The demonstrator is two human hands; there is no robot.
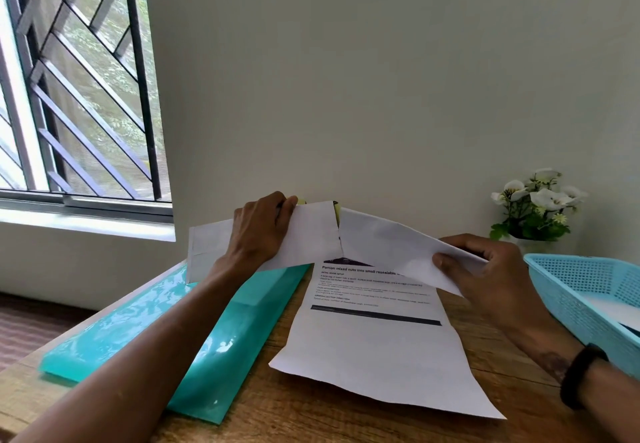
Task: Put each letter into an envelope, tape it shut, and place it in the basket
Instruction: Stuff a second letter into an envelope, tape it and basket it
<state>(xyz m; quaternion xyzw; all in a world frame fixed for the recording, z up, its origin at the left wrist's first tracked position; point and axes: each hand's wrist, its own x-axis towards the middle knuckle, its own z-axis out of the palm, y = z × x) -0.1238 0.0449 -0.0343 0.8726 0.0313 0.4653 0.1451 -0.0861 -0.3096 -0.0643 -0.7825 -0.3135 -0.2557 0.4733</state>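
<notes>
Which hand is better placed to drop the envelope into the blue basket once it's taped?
Right, probably. The right hand grips the envelope end nearest the blue basket; the left hand grips the far end, beside the teal folder.

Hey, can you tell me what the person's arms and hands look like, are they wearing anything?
Both forearms are bare, with no sleeves in view. The left hand shows no rings or bands. The right hand has a black band round its wrist, with a faint dark marking on the forearm just above it.
</notes>
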